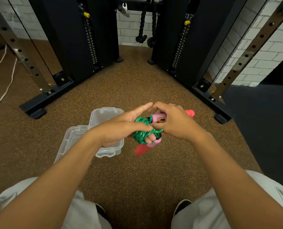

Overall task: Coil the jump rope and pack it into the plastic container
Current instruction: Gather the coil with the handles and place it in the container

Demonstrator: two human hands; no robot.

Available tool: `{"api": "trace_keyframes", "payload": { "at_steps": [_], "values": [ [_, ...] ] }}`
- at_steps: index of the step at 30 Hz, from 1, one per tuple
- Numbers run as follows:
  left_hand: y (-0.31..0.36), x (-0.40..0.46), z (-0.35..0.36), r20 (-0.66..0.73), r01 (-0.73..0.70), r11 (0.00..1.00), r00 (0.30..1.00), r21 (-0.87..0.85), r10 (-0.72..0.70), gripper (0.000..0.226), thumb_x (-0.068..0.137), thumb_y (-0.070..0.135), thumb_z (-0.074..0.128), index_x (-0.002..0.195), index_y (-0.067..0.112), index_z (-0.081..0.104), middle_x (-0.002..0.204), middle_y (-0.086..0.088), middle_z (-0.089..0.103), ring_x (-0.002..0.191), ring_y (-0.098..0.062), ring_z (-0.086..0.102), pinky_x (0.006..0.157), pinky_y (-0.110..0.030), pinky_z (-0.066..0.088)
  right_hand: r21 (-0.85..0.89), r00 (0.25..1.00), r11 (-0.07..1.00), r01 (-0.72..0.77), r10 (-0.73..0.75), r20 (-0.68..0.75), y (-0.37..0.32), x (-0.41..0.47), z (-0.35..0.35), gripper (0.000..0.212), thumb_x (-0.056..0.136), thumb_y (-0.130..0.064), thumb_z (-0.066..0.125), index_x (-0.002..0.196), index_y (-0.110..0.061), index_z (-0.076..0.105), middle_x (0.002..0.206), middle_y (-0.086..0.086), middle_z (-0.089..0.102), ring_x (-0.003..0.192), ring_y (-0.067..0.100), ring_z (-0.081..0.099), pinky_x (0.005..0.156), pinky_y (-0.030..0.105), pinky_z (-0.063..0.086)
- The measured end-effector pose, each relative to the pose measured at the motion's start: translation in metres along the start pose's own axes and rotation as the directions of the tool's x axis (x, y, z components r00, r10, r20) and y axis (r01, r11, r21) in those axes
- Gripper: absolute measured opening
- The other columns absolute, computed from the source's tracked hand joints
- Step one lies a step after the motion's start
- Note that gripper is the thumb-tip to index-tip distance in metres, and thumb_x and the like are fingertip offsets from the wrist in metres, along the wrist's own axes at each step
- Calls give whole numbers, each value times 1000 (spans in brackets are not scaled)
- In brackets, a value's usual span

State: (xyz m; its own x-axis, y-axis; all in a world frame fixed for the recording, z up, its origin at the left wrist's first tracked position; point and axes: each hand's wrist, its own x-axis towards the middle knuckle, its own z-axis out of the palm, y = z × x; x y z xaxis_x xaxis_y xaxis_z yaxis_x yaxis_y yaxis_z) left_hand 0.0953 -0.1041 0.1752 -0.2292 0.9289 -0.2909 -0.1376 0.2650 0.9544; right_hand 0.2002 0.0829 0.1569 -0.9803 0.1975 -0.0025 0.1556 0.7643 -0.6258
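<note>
The jump rope (pixel 141 135) is a green braided cord wound into a tight bundle, with two pink-and-red handles. My left hand (pixel 121 128) wraps the bundle, fingers partly spread, one fingertip poking out under the cord. My right hand (pixel 173 123) grips the upper handle (pixel 189 113), which points right. The lower handle (pixel 143 148) sticks down-left and is blurred. The clear plastic container (pixel 104 116) stands open on the floor just left of and under my left hand, its hinged lid (pixel 71 138) lying flat to its left.
A black cable machine's weight stacks and base rails (pixel 43 100) flank the brown speckled floor on both sides. A black rope attachment (pixel 141 37) hangs at the back. A white cord (pixel 7 90) lies at far left. My knees and shoes fill the bottom edge.
</note>
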Motion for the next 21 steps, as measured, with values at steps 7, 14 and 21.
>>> {"api": "trace_keyframes", "payload": {
  "at_steps": [7,14,21],
  "values": [
    [-15,9,11,7,114,888,991,445,-130,100,94,14,72,163,33,2,93,-1,81,87,-14,76,87,-34,59,-50,957,987,-153,161,240,7,0,-1,34,83,-55,75,105,-30,70,97,-6,74,85,13,72,87,45,60],
    [-14,6,-1,-29,46,881,999,471,-37,85,75,13,78,144,38,36,132,-5,58,77,-12,64,74,-46,57,239,919,956,-173,69,388,-2,-4,2,44,89,-50,66,129,-35,58,118,-12,67,108,8,67,93,34,55],
    [-15,1,-10,-36,16,976,999,219,-9,59,71,3,67,116,25,36,129,-13,53,83,-18,61,74,-38,53,433,916,884,-175,-15,400,-10,-3,26,84,73,-44,77,148,-32,40,135,1,63,123,20,64,105,48,53]
  ]
}}
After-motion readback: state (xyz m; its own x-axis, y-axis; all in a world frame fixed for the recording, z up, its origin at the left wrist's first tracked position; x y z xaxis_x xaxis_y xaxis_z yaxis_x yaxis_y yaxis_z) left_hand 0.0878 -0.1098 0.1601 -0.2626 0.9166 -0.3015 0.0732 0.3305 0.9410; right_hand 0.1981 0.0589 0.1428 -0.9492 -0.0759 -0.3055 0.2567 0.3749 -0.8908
